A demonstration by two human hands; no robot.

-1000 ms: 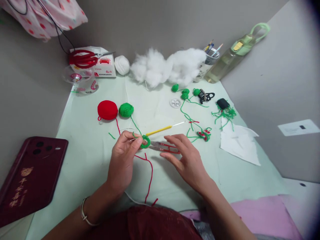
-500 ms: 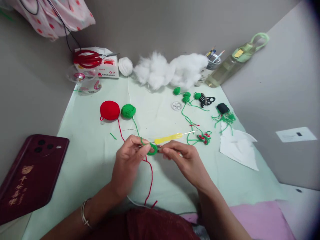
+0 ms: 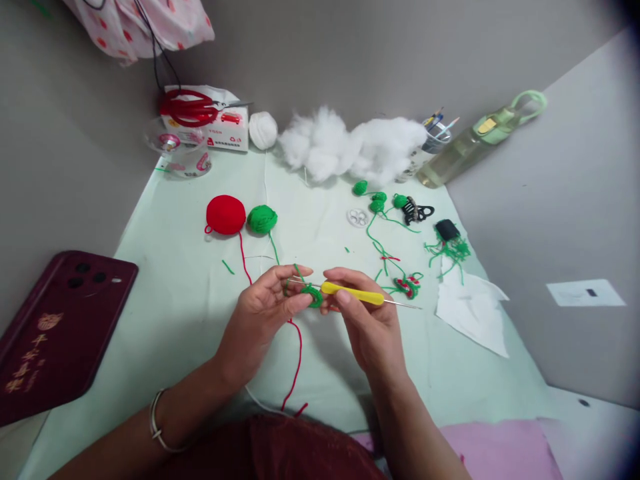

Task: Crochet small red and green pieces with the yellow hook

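Note:
Between thumb and fingers, my left hand [image 3: 263,317] pinches a small round green crochet piece [image 3: 314,297]. Green yarn runs over its fingers from the green yarn ball [image 3: 263,219]. My right hand [image 3: 373,320] grips the yellow handle of a crochet hook [image 3: 353,293]; the hook's metal tip points left, by the top of the green piece. Beside the green ball sits a red yarn ball [image 3: 226,215], and its red strand passes behind my left hand and down the table.
White stuffing [image 3: 320,143] and a white yarn ball [image 3: 263,130] line the back. Red scissors [image 3: 193,108] lie on a box. Small green pieces [image 3: 377,203], a black clip [image 3: 417,211] and white paper [image 3: 470,310] are at right. A dark red phone [image 3: 65,327] is at left.
The yellow-handled hook now lies more clearly across my right fingers, farther right and lower. The green piece has shifted slightly right. The whole view has shifted a little.

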